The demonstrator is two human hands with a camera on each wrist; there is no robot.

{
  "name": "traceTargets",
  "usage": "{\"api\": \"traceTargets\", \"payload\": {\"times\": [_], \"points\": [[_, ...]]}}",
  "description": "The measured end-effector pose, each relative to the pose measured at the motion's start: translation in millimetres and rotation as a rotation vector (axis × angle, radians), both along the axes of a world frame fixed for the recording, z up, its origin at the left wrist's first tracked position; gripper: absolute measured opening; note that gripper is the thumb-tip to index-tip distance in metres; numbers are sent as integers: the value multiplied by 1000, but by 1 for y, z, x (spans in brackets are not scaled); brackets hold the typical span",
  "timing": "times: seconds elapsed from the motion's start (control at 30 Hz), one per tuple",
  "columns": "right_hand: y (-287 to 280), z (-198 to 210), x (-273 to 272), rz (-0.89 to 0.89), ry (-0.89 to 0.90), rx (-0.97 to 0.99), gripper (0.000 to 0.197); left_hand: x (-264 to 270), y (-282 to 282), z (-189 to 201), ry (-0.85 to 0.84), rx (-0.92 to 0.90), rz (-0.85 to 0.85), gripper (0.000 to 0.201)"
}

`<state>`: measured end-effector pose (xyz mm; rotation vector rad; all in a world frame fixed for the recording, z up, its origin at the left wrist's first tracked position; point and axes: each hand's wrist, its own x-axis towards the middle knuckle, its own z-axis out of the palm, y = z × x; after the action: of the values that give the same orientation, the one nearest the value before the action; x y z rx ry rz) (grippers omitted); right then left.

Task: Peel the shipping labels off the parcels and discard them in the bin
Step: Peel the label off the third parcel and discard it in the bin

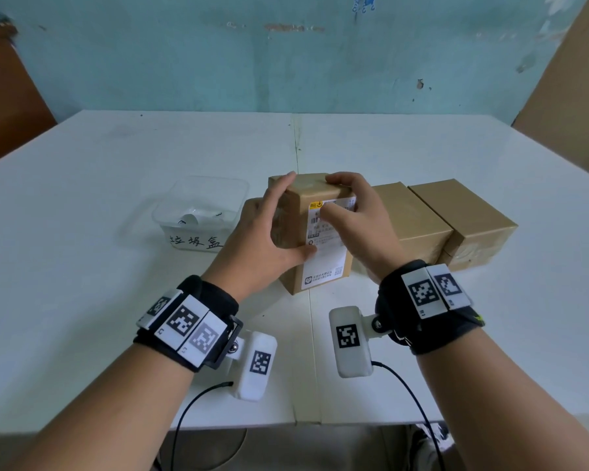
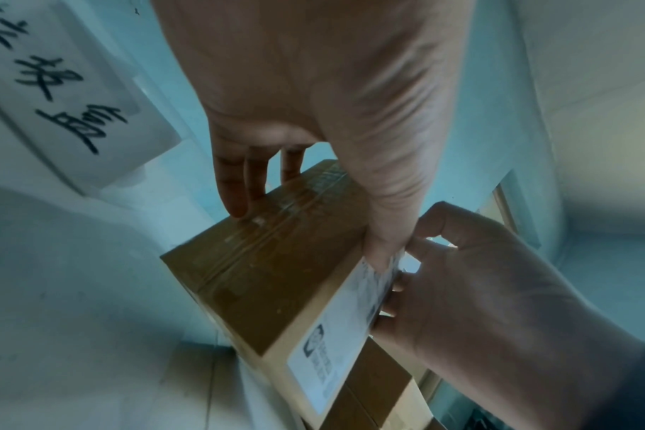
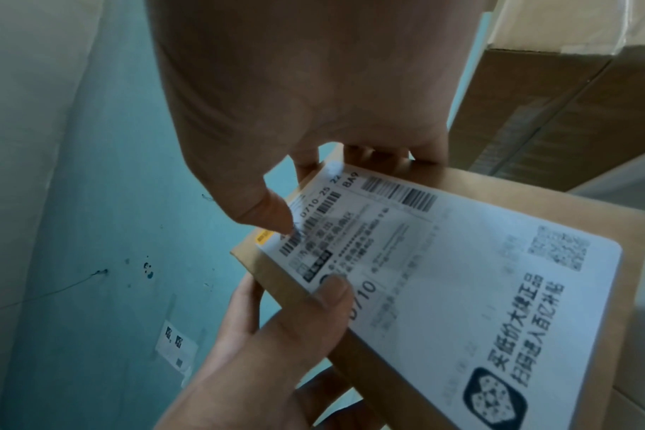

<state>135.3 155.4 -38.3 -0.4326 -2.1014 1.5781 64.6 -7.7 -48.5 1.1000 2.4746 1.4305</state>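
A brown parcel stands tilted at the table's middle, its white shipping label facing me. My left hand grips its taped left side, thumb pressed on the label's left edge. My right hand holds the top: its fingers curl over the far edge and its thumb rests on the label's upper barcode area. The label lies flat except perhaps at its top corner. The bin is a clear plastic tub with a handwritten tag, left of the parcel, holding some white scraps.
Two more brown parcels lie side by side just right of the held one, close to my right wrist. The white table runs to a teal wall. Cables hang from both wrist cameras at the near edge.
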Motion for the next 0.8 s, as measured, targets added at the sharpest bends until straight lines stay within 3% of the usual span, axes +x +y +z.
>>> {"api": "traceTargets", "payload": {"times": [0.37, 0.53, 0.8], "points": [[-2, 1, -3, -2, -10, -18, 63, 1, -1, 2, 16, -31, 1, 104], [1, 0, -4, 10, -2, -28, 53, 1, -1, 2, 15, -37, 5, 104], [1, -2, -6, -1, -3, -36, 61, 2, -1, 3, 20, -47, 12, 103]]}}
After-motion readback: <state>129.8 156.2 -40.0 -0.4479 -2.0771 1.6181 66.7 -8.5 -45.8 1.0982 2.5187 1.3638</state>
